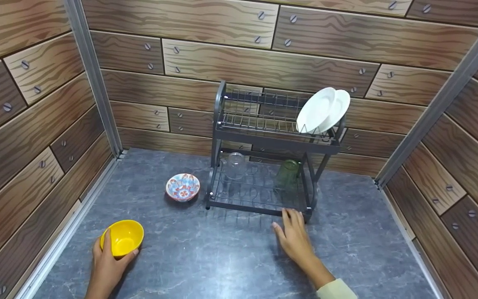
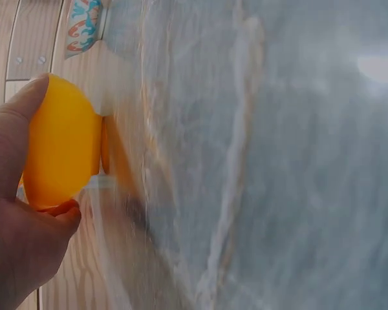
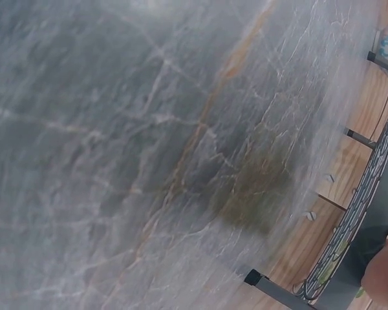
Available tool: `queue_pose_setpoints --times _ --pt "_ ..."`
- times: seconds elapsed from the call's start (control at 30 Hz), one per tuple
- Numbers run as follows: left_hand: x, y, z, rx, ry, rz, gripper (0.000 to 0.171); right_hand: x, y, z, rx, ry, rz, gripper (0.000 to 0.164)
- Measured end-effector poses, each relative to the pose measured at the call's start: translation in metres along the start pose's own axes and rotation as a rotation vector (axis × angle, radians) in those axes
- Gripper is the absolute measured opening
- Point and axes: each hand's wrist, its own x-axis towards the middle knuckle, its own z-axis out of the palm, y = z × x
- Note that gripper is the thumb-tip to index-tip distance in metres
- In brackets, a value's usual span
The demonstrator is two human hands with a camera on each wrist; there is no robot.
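Note:
My left hand (image 1: 108, 265) grips a yellow bowl (image 1: 129, 237) by its sides, thumb on one side and fingers on the other. In the left wrist view the yellow bowl (image 2: 64, 145) is upright, its foot right at the grey marbled tabletop. My right hand (image 1: 295, 238) touches the lower front bar of a dark two-tier dish rack (image 1: 247, 207) near its right corner, fingers extended. Only a bit of that hand (image 3: 383, 274) shows in the right wrist view, against the rack's bar (image 3: 368, 239).
Two white plates (image 1: 315, 110) stand at the right of the upper tier. Below are a clear glass (image 1: 235, 166) and a green glass (image 1: 287, 174). A patterned bowl (image 1: 183, 187) sits left of the rack. Wood-patterned walls (image 1: 222, 58) enclose the grey tabletop (image 1: 189, 265).

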Motion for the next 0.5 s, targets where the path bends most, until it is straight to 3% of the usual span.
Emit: queue_pose_setpoints --times 0.5 --pt "0.000 0.025 0.005 -0.029 0.084 0.025 0.123 0.000 0.001 0.000 -0.010 0.006 -0.014 0.057"
